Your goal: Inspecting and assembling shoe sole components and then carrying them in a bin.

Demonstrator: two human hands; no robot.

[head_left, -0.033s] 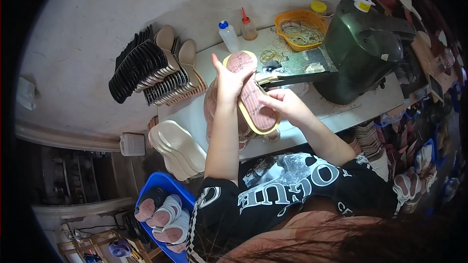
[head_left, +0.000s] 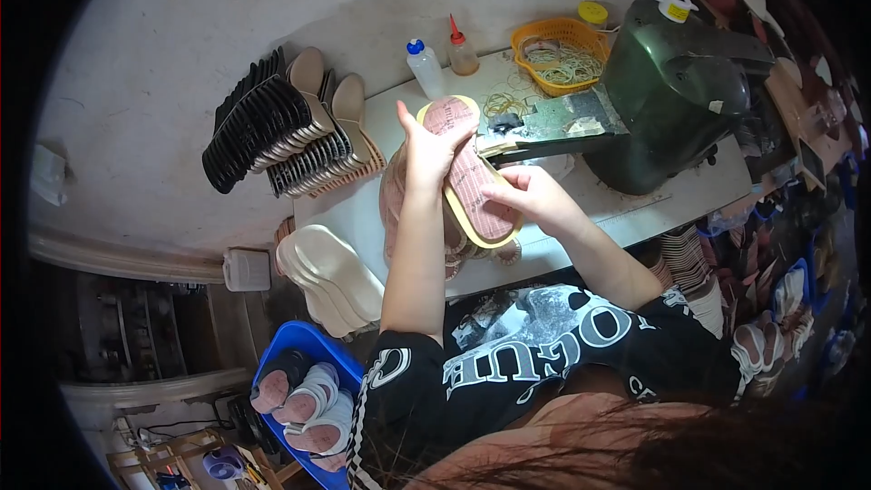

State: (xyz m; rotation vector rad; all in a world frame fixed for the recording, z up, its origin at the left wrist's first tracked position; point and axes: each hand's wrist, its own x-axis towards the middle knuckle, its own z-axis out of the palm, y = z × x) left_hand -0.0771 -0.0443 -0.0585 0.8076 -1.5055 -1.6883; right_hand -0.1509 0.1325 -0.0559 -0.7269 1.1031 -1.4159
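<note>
While both hands clamp the pink, yellow-rimmed shoe insole (head_left: 467, 172), I see nothing shifted.
My left hand (head_left: 426, 150) wraps its toe; my right hand (head_left: 531, 198) pinches its edge beside the dark green sewing machine (head_left: 676, 95).

Single head fisheye view, looking steeply down, close over white worktable (head_left: 381, 209); edges bend at rim.

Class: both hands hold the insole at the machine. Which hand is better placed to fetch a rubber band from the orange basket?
Probably the right hand: it is nearer the orange basket. The left hand grips the insole farther away.
</note>
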